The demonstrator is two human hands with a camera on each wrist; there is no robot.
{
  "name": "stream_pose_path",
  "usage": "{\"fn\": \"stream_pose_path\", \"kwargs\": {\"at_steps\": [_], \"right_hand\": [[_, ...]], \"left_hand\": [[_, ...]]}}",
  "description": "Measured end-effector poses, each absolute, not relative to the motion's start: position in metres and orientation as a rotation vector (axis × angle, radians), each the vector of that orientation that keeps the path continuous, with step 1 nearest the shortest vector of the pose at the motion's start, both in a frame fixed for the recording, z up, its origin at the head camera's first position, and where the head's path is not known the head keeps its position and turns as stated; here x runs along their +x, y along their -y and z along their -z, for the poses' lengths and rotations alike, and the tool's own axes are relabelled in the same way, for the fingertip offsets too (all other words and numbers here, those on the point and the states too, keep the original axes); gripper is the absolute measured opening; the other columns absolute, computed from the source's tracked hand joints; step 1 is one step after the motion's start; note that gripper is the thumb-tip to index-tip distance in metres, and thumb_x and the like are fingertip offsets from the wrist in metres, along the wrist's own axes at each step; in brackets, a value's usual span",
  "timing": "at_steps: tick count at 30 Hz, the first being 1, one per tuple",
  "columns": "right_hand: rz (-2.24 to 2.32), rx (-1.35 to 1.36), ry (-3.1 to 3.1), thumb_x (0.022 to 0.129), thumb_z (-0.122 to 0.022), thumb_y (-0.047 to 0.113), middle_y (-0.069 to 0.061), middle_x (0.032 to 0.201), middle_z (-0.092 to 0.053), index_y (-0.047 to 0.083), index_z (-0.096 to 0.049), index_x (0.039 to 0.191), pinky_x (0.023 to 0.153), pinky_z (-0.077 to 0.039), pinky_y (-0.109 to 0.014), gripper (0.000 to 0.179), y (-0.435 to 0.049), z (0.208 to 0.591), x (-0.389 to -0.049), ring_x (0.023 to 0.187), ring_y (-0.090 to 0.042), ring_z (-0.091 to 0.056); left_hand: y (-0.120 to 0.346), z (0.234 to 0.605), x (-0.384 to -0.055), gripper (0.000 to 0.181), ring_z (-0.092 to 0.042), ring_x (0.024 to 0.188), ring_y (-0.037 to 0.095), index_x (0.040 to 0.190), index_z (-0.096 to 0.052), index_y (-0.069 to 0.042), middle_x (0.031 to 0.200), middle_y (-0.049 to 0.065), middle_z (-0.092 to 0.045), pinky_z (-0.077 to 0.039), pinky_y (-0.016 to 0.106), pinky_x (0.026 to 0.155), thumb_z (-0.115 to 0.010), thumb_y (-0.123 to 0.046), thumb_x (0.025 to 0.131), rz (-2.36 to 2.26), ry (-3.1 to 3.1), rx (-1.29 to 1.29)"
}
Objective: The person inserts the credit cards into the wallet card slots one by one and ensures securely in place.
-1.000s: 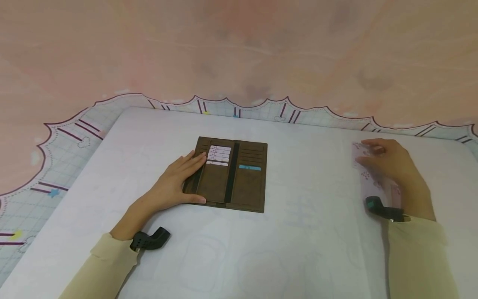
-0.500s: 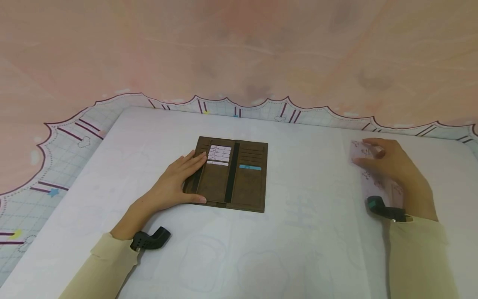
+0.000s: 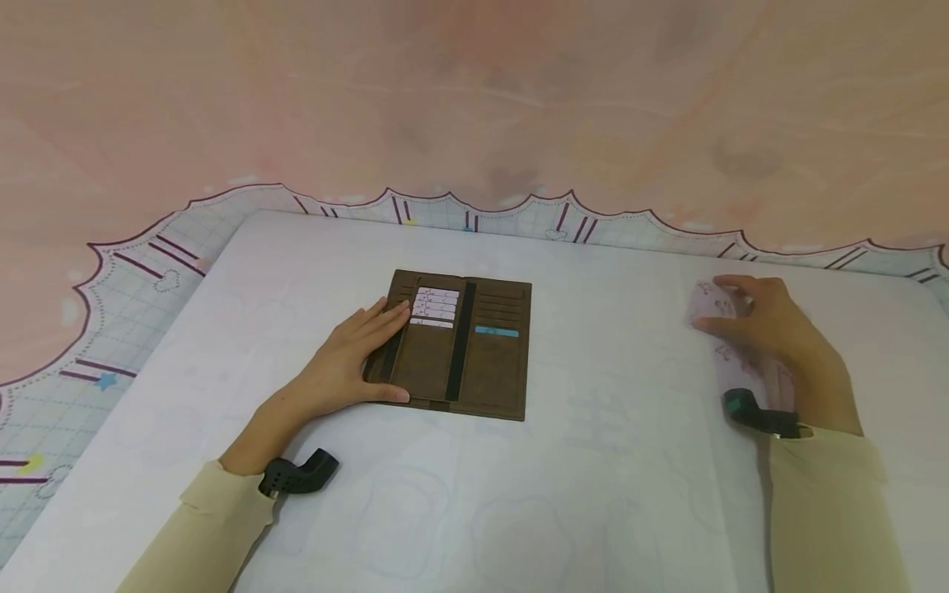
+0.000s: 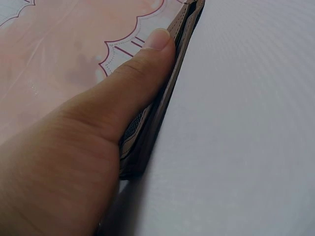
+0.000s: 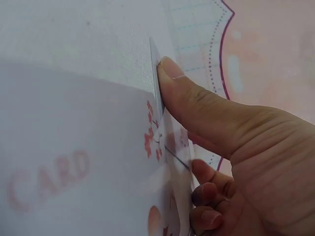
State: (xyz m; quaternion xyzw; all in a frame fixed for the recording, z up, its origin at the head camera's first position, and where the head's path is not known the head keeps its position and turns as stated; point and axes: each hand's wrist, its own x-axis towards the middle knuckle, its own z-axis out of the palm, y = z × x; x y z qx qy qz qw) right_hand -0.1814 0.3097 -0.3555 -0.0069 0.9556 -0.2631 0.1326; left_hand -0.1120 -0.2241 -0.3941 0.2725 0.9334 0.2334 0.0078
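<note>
A brown bifold wallet (image 3: 493,375) lies spread out, with several pale printed cards (image 3: 436,302) in its left slots and a blue-edged card (image 3: 497,332) in a right slot. My left hand (image 3: 337,371) rests over the wallet's left edge, fingers and thumb extended; the left wrist view has the thumb along that edge. At the right, my right hand (image 3: 778,321) pinches a pale pink card (image 3: 703,303) with flower print between thumb and fingers. Below it lies more flower-printed card stock (image 3: 737,371), partly under the wrist. Faint "CARD" lettering (image 5: 54,177) fills the right wrist view's lower left.
Both hands work over a white table cover (image 3: 593,494) with faint outlines. A scalloped printed border (image 3: 519,216) runs along the far and left sides, with peach-coloured cloth (image 3: 474,99) beyond. A black device (image 3: 300,473) sits on each wrist.
The pinched card and my right thumb have shifted slightly left, and the card tilts a little away from the stock below. My left hand and the wallet have stayed put.
</note>
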Motion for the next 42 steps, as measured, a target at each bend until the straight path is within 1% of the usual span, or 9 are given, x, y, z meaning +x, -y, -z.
{"fn": "stream_pose_path", "kwargs": {"at_steps": [6,10,17,22,25,27,30,37,42], "right_hand": [[0.771,0.022,-2.818,0.077,-0.067,0.064,-0.035,0.125,-0.022,0.002,-0.028,0.147,0.08,-0.04,-0.065,0.102,-0.308,0.358,-0.18,0.106,-0.048,-0.037],[0.798,0.038,-2.832,0.077,-0.07,0.06,-0.035,0.125,-0.02,0.003,-0.025,0.148,0.074,-0.043,-0.06,0.101,-0.307,0.358,-0.181,0.101,-0.047,-0.038],[0.863,0.051,-2.867,0.086,-0.065,0.05,-0.027,0.13,-0.038,0.013,-0.029,0.15,0.079,-0.042,-0.062,0.082,-0.305,0.355,-0.179,0.111,-0.046,-0.04],[0.997,0.031,-2.884,0.094,-0.058,0.043,-0.024,0.138,-0.042,0.019,-0.035,0.149,0.088,-0.043,-0.062,0.065,-0.303,0.348,-0.178,0.118,-0.045,-0.044],[1.039,0.014,-2.934,0.093,-0.058,0.043,-0.022,0.12,-0.056,0.024,-0.039,0.147,0.077,-0.051,-0.045,0.06,-0.299,0.344,-0.178,0.101,-0.037,-0.056],[1.066,0.016,-2.967,0.092,-0.061,0.043,-0.018,0.101,-0.062,0.026,-0.042,0.145,0.066,-0.048,-0.032,0.059,-0.294,0.342,-0.178,0.087,-0.03,-0.06],[1.133,0.0,-2.972,0.091,-0.064,0.04,-0.011,0.084,-0.064,0.029,-0.046,0.143,0.059,-0.046,-0.024,0.057,-0.285,0.336,-0.179,0.077,-0.024,-0.061],[1.385,-0.048,-2.866,0.09,-0.069,0.03,-0.001,0.078,-0.061,0.028,-0.05,0.141,0.064,-0.049,-0.023,0.055,-0.254,0.326,-0.186,0.073,-0.018,-0.057],[1.47,-0.044,-2.77,0.089,-0.069,0.031,-0.005,0.094,-0.063,0.032,-0.049,0.141,0.07,-0.05,-0.026,0.055,-0.227,0.326,-0.191,0.079,-0.018,-0.057]], "left_hand": [[0.224,0.393,-0.111,0.109,-0.008,0.145,0.028,0.152,-0.025,-0.009,0.156,0.008,-0.024,-0.005,0.048,0.116,-0.081,-0.051,0.069,-0.735,-2.918,0.847],[0.224,0.393,-0.112,0.109,-0.008,0.145,0.028,0.152,-0.025,-0.009,0.156,0.008,-0.024,-0.005,0.048,0.116,-0.081,-0.051,0.069,-0.737,-2.917,0.846],[0.223,0.392,-0.112,0.108,-0.008,0.145,0.028,0.152,-0.026,-0.009,0.156,0.008,-0.024,-0.006,0.048,0.116,-0.08,-0.053,0.069,-0.737,-2.916,0.856],[0.223,0.391,-0.112,0.108,-0.008,0.145,0.028,0.152,-0.026,-0.009,0.156,0.008,-0.024,-0.006,0.048,0.116,-0.08,-0.052,0.069,-0.74,-2.913,0.849],[0.223,0.391,-0.112,0.108,-0.008,0.145,0.028,0.152,-0.026,-0.009,0.156,0.008,-0.024,-0.006,0.049,0.116,-0.081,-0.051,0.069,-0.751,-2.91,0.844],[0.223,0.392,-0.112,0.108,-0.008,0.145,0.028,0.152,-0.026,-0.009,0.156,0.007,-0.024,-0.006,0.049,0.115,-0.081,-0.051,0.069,-0.751,-2.908,0.848],[0.222,0.393,-0.112,0.108,-0.007,0.145,0.027,0.152,-0.025,-0.01,0.157,0.007,-0.023,-0.006,0.048,0.116,-0.08,-0.052,0.07,-0.75,-2.908,0.854],[0.223,0.394,-0.112,0.108,-0.007,0.145,0.027,0.152,-0.026,-0.009,0.156,0.007,-0.024,-0.005,0.047,0.116,-0.08,-0.053,0.07,-0.752,-2.914,0.861],[0.224,0.394,-0.111,0.108,-0.008,0.145,0.027,0.152,-0.025,-0.01,0.156,0.007,-0.024,-0.005,0.047,0.116,-0.08,-0.053,0.069,-0.75,-2.917,0.855]]}}
